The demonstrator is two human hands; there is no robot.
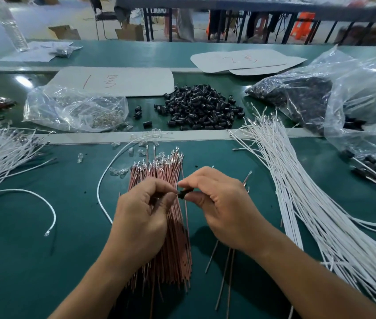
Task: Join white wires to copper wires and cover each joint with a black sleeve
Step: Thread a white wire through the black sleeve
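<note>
black sleeve [183,194] pinched in right hand [220,203] | wire [186,215] end pinched in left hand [143,210] at sleeve mouth, likely to cover joint | copper wires [173,245] kept beneath, tabletop [44,261] near edge

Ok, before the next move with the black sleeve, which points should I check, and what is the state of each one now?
1. Black sleeve gripped: ok, the left hand and the right hand pinch it between them.
2. Wire entered in the sleeve: cannot tell, the fingers hide its ends.
3. Joint made: cannot tell.
4. Copper wires at hand: ok, the bundle lies under the hands.
5. White wires at hand: ok, they lie to the right.
6. Spare sleeves: ok, a pile lies behind.
</note>
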